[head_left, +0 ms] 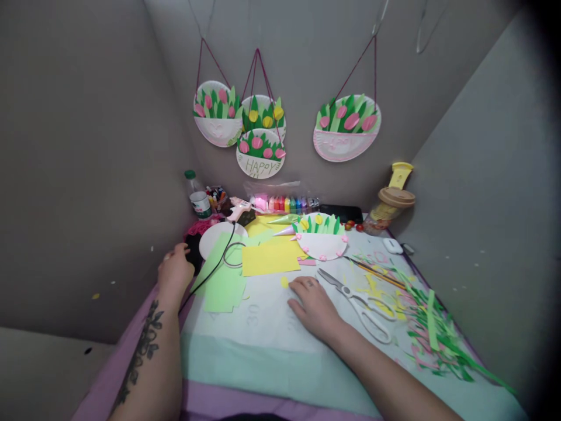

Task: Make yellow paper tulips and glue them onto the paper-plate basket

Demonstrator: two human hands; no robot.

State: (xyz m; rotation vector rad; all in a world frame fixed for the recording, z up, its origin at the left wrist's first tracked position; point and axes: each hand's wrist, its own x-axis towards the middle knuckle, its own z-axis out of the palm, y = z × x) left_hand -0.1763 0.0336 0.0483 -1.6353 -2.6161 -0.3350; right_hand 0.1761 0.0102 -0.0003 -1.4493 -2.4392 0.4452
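Note:
My left hand (175,270) reaches to the table's left edge, its fingers curled against a dark object (193,248) beside a white paper plate (214,237). Whether it grips that object is hidden. My right hand (314,307) lies palm down on the pale mat (263,327), fingers together and flat, next to a small yellow paper scrap (284,282). White-handled scissors (359,304) lie just right of it. A yellow paper sheet (269,258) and green paper sheets (223,280) lie between my hands. A paper-plate flower basket (321,240) sits behind the scissors.
A glue gun (239,209) with a black cord (213,269) lies at the back left, near a bottle (198,196) and a row of paint pots (284,204). Green and pink paper trimmings (432,339) cover the right side. Several flower plates (260,137) hang on the wall.

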